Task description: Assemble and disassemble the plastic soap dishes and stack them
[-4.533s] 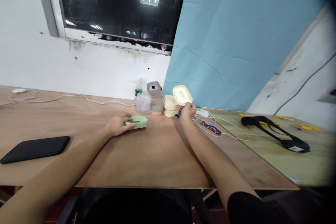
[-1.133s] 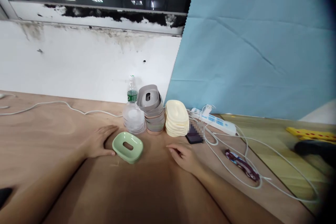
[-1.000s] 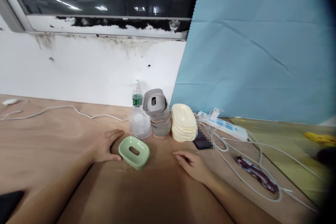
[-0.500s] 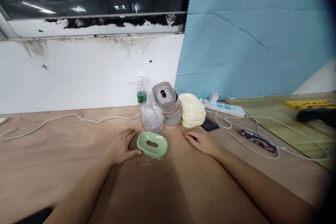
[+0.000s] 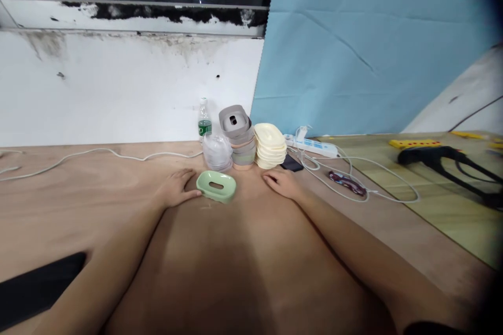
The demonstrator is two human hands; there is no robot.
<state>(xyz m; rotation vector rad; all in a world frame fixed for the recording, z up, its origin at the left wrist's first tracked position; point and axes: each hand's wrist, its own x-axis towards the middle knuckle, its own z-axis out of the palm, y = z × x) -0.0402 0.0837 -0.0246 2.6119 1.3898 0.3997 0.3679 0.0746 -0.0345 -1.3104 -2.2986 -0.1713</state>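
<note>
A light green soap dish (image 5: 223, 194) with an oval slot in its middle sits on the wooden table. My left hand (image 5: 175, 188) lies flat just left of it, fingers apart, the thumb tip at or close to its rim. To the right of the dish, my right hand (image 5: 282, 182) rests on the table with loosely curved fingers and a gap by the thumb; nothing shows in it. Behind the dish stand a stack of clear plastic pieces (image 5: 217, 153), a stack of grey and pinkish soap dish parts (image 5: 243, 151), and a stack of cream trays (image 5: 271, 146).
A bottle with a green label (image 5: 204, 121) stands against the wall. At right are a phone (image 5: 291, 163), a white power strip (image 5: 314, 146), looped white cables and a dark patterned object (image 5: 347, 183). A black flat object (image 5: 41, 288) lies at lower left.
My view has shifted, so the table items appear higher and further left, and more shows at the right. Both hands keep about the same place beside the green soap dish.
</note>
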